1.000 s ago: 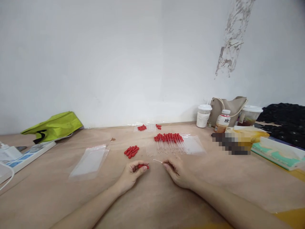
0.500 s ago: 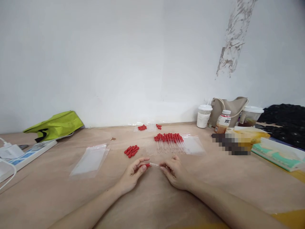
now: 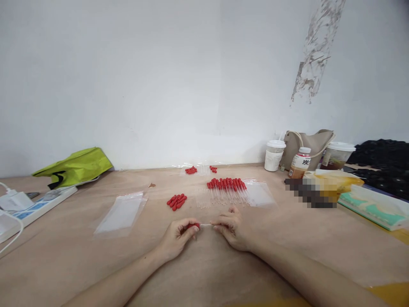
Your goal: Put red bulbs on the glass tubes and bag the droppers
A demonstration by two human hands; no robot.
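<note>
**L hand in narrow pinch on red bulb, R hand in narrow pinch on clear tube; the 2 meet btwn hands, lower ctr of frame**

Risks, L to R. Bulb looks soft & smooth: too hard a squeeze from L thumb could pinch its end narrow, or it could roll out of line. Where bulb & tube meet, an off-axis push could make the tip catch on the rim & skid off. Tube is v. thin, so sideways force from R hand could bend or crack it (can't tell if glass or plastic), or R fingertips could slip along it. Row of red-topped tubes, R of ctr, is just beyond R fingertips; a knuckle brush could knock it askew.

Position, L to R. Pile of loose bulbs is up the frame from L hand, near but not touching. Held bulb is btwn L thumb & fingers, mostly covered, w/ its R end showing past them; can't tell if palm hides more than 1. Tube runs abt level from that end across the gap to R fingertips, pinched at its R part. Can't tell if its L tip is inside the bulb or only against it.
</note>
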